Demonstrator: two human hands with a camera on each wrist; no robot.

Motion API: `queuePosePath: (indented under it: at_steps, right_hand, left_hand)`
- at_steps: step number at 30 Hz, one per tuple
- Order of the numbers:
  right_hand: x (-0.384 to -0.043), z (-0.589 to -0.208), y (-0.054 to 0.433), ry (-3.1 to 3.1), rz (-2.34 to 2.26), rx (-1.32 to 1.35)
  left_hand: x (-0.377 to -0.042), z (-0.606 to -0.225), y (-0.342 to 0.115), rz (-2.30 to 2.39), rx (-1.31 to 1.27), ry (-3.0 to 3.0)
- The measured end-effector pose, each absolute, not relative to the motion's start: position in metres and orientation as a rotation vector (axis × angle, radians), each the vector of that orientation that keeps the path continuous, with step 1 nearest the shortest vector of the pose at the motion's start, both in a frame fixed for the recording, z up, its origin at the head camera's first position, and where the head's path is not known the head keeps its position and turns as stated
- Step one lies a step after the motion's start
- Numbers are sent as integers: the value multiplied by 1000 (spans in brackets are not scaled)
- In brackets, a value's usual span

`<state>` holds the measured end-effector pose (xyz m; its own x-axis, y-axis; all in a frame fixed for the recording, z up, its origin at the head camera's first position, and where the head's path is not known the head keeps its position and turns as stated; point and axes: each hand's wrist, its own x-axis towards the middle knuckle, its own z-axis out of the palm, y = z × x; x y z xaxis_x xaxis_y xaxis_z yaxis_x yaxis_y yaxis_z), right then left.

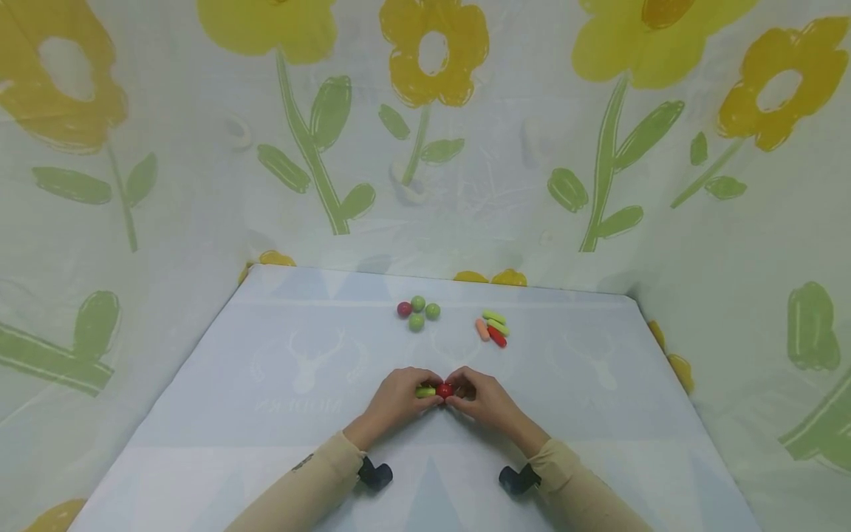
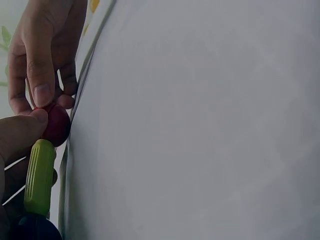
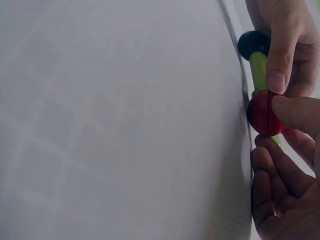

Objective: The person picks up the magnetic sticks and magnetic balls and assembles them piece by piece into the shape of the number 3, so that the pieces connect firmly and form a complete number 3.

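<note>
Between the hands: a glossy red ball (image 1: pixel 445 391), touching one end of a yellow-green ribbed stick (image 2: pixel 39 180); at the other end is a dark, smooth ball (image 3: pixel 252 45).
Left hand (image 1: pixel 400 391): pinches the red ball by its stick side, thumb upon it.
Right hand (image 1: pixel 484 397): pinches the same ball between thumb and fingertip.
Beyond the left hand: three green balls (image 1: pixel 417 322), one dark red ball (image 1: pixel 404 309).
Beyond the right hand: two light green sticks (image 1: pixel 498 327), one orange stick (image 1: pixel 482 330), one bright red stick (image 1: pixel 496 337).

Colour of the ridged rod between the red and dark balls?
The rod is yellow-green; it shows best in the left wrist view.
</note>
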<state>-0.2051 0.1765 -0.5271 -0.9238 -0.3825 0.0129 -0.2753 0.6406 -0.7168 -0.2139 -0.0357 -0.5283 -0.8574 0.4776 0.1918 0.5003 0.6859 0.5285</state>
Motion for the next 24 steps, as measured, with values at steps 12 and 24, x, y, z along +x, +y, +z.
queuePosePath:
  at_steps: [12,24]
  right_hand:
    - [-208,-522,182,2716,-1126,-490]
    - [-242,-511,219,2895,-1056,-105]
  left_hand:
    - [-214,-531,-36,-968,-814,-2828]
    - [-215,-531,-37,-976,-808,-2851]
